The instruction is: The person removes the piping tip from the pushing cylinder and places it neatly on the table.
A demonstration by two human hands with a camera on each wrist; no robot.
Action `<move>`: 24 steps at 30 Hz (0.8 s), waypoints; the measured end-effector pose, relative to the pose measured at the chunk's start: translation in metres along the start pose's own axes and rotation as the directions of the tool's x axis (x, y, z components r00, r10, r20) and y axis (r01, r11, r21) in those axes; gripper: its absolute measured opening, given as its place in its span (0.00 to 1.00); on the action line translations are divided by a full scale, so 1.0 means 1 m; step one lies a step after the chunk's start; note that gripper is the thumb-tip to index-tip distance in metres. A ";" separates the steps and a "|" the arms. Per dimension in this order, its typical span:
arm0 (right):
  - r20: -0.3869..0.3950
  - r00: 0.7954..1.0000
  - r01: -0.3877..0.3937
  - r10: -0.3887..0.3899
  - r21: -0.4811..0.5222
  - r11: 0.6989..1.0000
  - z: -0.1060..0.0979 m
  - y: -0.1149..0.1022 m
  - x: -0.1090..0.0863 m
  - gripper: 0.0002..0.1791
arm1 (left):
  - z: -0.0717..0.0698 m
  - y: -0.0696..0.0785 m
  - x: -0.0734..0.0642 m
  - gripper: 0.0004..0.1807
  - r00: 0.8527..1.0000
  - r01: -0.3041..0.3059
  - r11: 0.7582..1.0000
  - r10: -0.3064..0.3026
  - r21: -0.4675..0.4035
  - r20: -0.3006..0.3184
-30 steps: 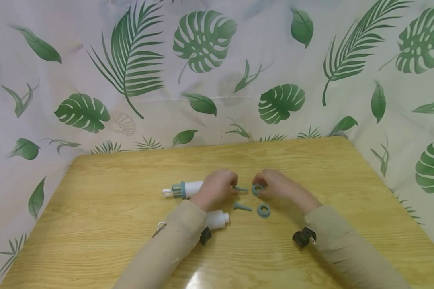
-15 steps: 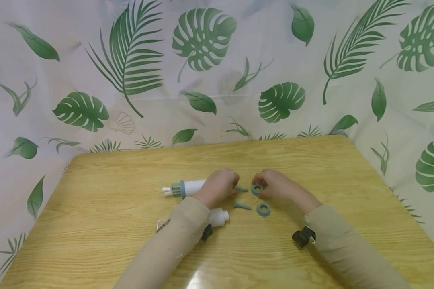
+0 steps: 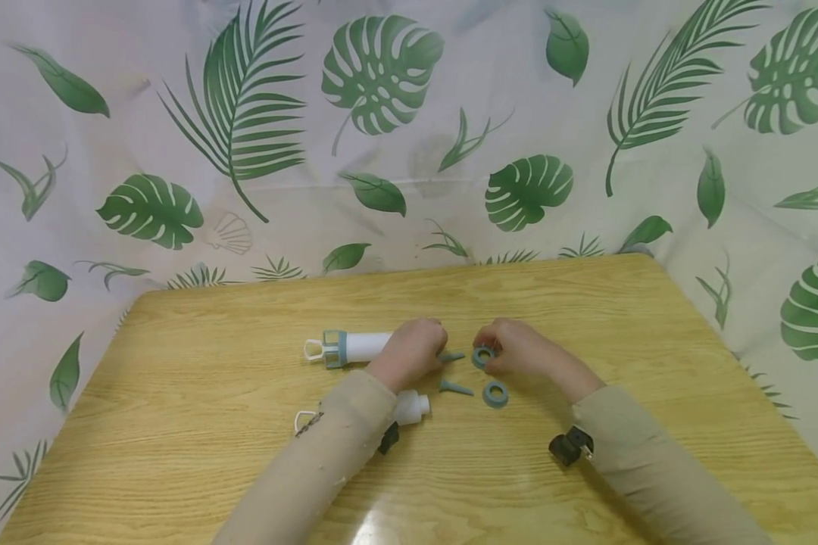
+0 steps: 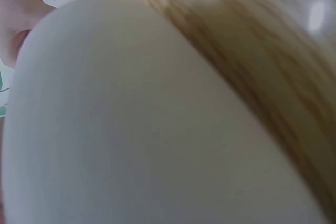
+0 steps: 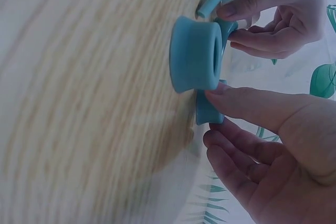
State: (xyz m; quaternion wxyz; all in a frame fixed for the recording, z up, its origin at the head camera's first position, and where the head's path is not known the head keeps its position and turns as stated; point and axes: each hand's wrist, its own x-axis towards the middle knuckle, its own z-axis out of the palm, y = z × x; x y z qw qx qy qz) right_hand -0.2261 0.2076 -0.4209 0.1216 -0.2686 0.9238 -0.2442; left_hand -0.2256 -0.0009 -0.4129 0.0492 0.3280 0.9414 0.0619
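My left hand (image 3: pixel 414 350) pinches a small teal tapered nozzle (image 3: pixel 454 356) by its wide end, low over the table. In the right wrist view, the left thumb and forefinger sit on either side of that nozzle (image 5: pixel 225 28). Between the thumb and fingers of my right hand (image 3: pixel 519 350) is a teal ring (image 3: pixel 476 360), resting by the tabletop. A second nozzle (image 3: pixel 456 388) and a second ring (image 3: pixel 495 394) lie nearer to me. Under the left hand runs a white tube (image 3: pixel 364 347) with a teal open-sided end and a white loop handle (image 3: pixel 313 350).
Another white tube (image 3: pixel 409 409) lies partly hidden under my left sleeve, its loop handle (image 3: pixel 304 421) sticking out. A large white rounded surface (image 4: pixel 131 114) blocks most of the left wrist view. Behind the wooden table (image 3: pixel 586 303) hangs a leaf-patterned sheet (image 3: pixel 409 250).
The far white tube has rolled about its length, so its teal end and loop handle now face up flat. Both hands stay almost in place on the nozzle and ring.
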 end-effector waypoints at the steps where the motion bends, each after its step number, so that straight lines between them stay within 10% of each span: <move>1: 0.001 1.000 -0.003 0.003 0.001 1.000 0.000 0.000 0.000 0.15 | 0.000 0.000 0.000 0.10 1.000 -0.007 1.000 0.007 0.000 -0.008; 12: -0.004 0.999 -0.040 0.040 0.038 0.998 -0.003 0.001 -0.004 0.19 | -0.013 -0.011 -0.018 0.13 0.992 0.031 0.978 -0.054 -0.207 -0.111; 24: -0.082 0.996 -0.021 0.020 -0.005 1.000 -0.012 0.009 -0.015 0.16 | -0.042 -0.068 -0.070 0.15 0.959 0.153 0.950 -0.209 -0.271 -0.192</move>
